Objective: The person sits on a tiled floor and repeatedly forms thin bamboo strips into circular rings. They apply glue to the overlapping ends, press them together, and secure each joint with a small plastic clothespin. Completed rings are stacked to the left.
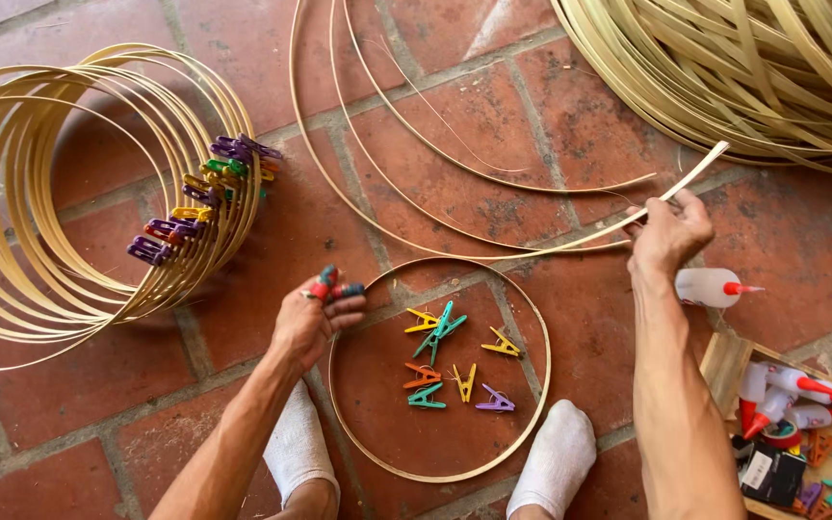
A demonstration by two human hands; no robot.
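Observation:
My left hand [308, 316] pinches a red and teal clothespin [331, 286] against the rim of a bamboo hoop [541, 371] that lies flat on the brick floor. Inside the hoop lie several loose coloured clothespins [440, 327]. My right hand [668, 231] holds a long thin bamboo strip [493, 256] near its end; the strip curves away up and to the left across the bricks. My two feet in white socks [556, 460] rest at the hoop's near edge.
A stack of finished bamboo hoops [69, 193] clamped with coloured pegs [206, 193] lies at the left. A big coil of bamboo strips [753, 67] fills the top right. A white glue bottle [713, 287] lies beside my right wrist. A wooden box [724, 366] holds more bottles and pegs.

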